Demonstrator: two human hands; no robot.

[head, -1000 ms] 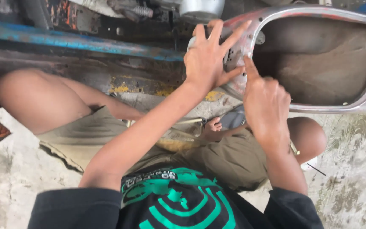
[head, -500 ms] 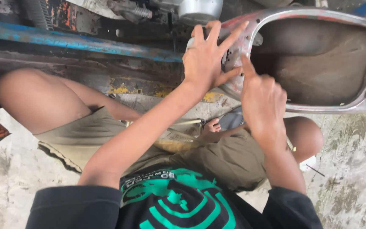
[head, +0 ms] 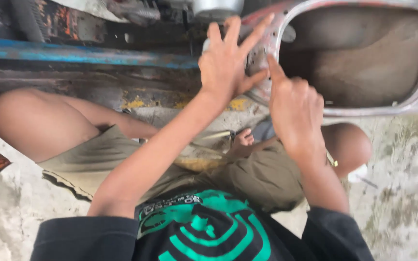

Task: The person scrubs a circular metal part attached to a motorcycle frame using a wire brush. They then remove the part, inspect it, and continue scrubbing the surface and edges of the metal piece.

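Observation:
My left hand lies flat, fingers spread, against the left rim of a worn, rusty scooter body shell with a hollow dusty inside. My right hand is just to its right and lower. Its index finger points up and touches the same rim, and the other fingers are curled in. I see nothing held in either hand. I am squatting: my bare knees, olive shorts and a black shirt with a green spiral print fill the lower view.
A blue-painted metal rail and dark, grimy machine parts run across the top left. A round chrome part sits at the top centre. Rough pale concrete floor lies on the right and lower left. My foot shows between my knees.
Both hands stay on the shell's rim. My right hand has shifted slightly left along it; the left hand's fingers remain spread.

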